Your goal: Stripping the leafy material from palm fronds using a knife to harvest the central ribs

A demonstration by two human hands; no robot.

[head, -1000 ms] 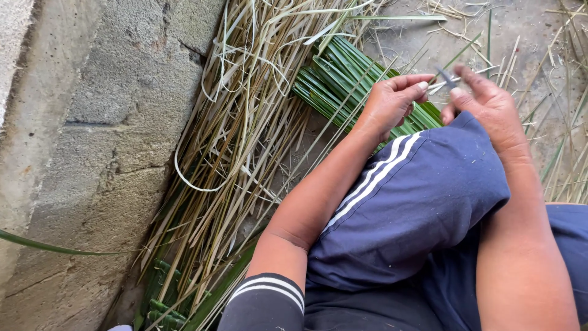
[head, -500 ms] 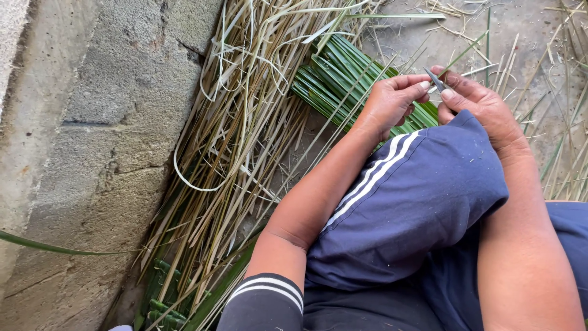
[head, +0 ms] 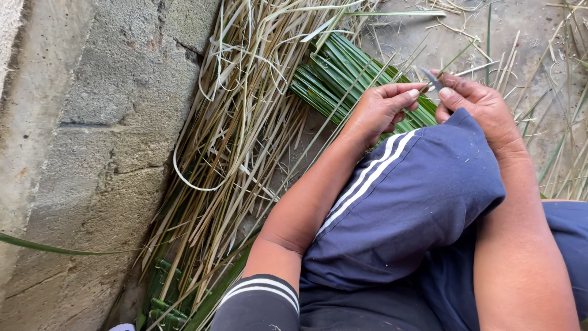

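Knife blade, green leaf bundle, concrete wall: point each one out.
knife blade (head: 430, 78), head view, on the flat metal.
green leaf bundle (head: 334, 76), head view, mid-bundle.
concrete wall (head: 104, 135), head view, on a grey block face.

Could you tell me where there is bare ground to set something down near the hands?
Bare ground lies beyond the green leaves, toward the top, with only stray bits. The right edge is littered with loose stalks. Between the wall and the knee it is crowded with dry strips. The left hand and right hand meet over the leaves.

right hand (head: 478, 107): edged closer to left hand (head: 383, 110) | small blade (head: 430, 78): now tilted up
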